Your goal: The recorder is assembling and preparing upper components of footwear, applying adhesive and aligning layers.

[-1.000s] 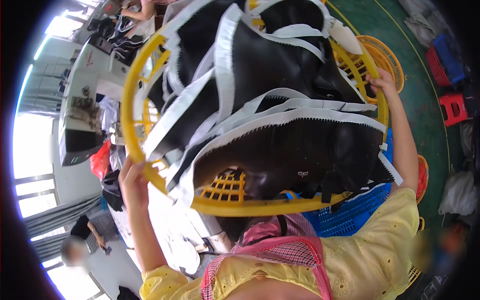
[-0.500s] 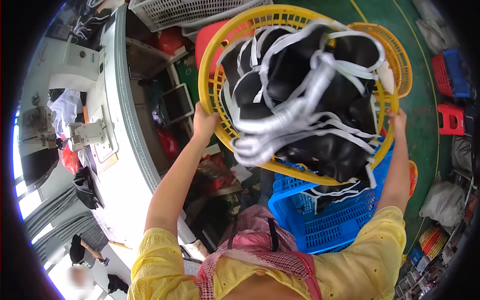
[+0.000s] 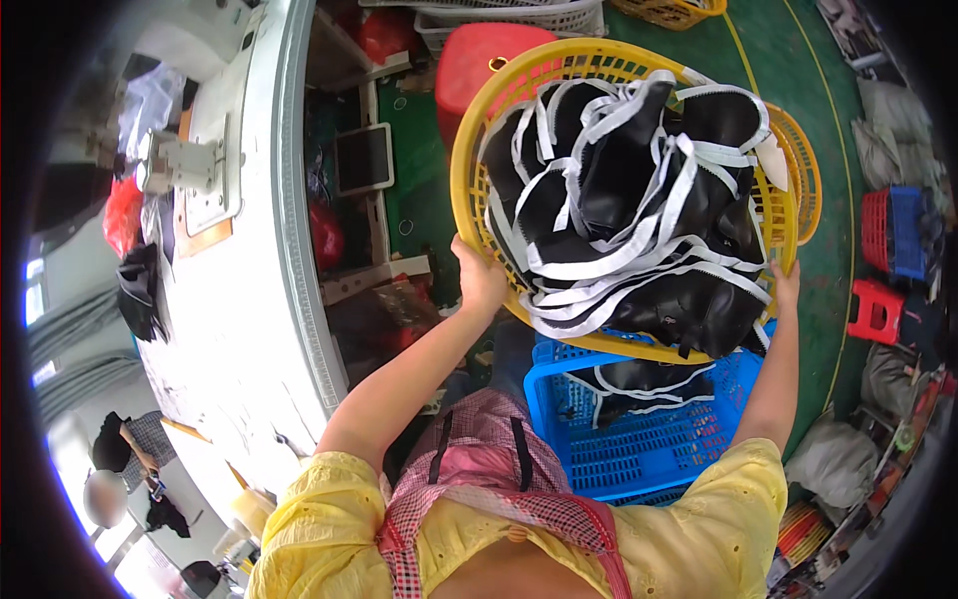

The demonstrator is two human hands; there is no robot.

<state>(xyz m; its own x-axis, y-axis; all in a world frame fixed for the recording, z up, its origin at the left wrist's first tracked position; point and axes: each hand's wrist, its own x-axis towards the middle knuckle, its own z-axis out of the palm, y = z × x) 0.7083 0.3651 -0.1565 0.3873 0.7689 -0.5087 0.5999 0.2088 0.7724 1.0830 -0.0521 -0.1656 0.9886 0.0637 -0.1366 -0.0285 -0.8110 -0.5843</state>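
Observation:
A round yellow plastic basket hangs between my two hands, tilted and heaped with black pieces edged in white zipper tape. My left hand is closed round its rim at the lower left. At the lower right side my right hand grips the same rim, its fingers partly hidden by the basket. Under the basket's near edge stands a blue plastic crate, with a few more black pieces with white edging inside it.
To my left runs a white table bearing a sewing machine. Beyond the basket are a red stool and white crates. Another yellow basket stands behind on the right. A red stool stands farther right. One person is at far left.
The yellow basket has shifted slightly right and nearer in the view, with both hands still on it. The white-edged pieces, blurred before, have settled. The table and stool show more of themselves.

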